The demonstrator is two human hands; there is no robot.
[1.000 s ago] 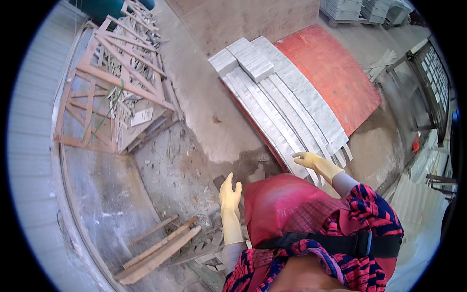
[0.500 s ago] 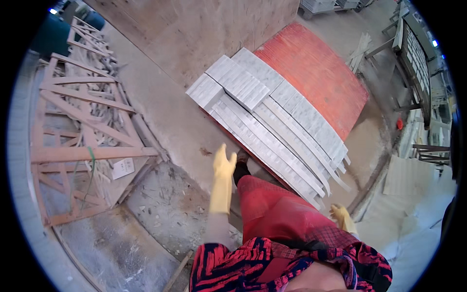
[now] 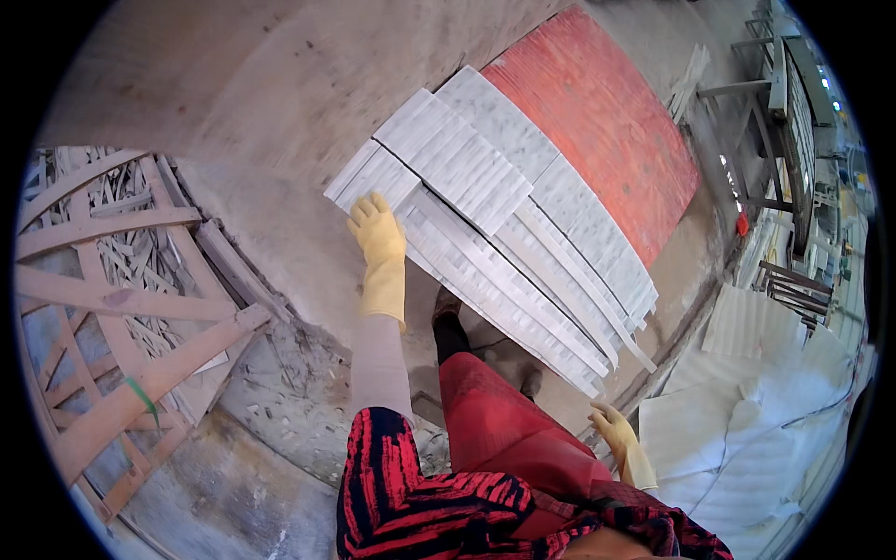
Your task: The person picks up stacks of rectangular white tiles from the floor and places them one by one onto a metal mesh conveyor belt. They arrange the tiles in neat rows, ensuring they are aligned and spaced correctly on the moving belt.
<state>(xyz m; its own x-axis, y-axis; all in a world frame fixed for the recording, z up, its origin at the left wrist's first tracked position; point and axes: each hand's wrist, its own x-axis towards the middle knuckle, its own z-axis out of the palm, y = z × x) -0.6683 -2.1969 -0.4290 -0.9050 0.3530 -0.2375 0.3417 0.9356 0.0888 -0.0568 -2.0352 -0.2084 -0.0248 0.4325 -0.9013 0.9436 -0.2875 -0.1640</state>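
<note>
My left hand (image 3: pixel 377 231), in a yellow rubber glove, is at the near left corner of a layered stack of white-grey stone strips (image 3: pixel 485 252). Its fingers are slightly apart over the strips' edge; I cannot tell whether they touch. A thicker block of strips (image 3: pixel 453 159) lies on top toward the far left, and long loose strips run down to the near right. Beside my right thigh hangs my right hand (image 3: pixel 614 433), gloved too, with loosely bent fingers and nothing in it. The stack rests on a red board (image 3: pixel 597 121), bare at its far right.
Wooden frames (image 3: pixel 112 299) holding thin offcuts stand at the left. Rubble (image 3: pixel 289 383) covers the ground near them. White sheets (image 3: pixel 719 420) lie at the right. Farther back on the right is a metal-legged rack (image 3: pixel 789 140). My foot (image 3: pixel 448 303) is close to the stack's near edge.
My left hand has moved forward and left, from the air before the stack to its left corner. My right hand stays low by my side. The view has shifted with my head.
</note>
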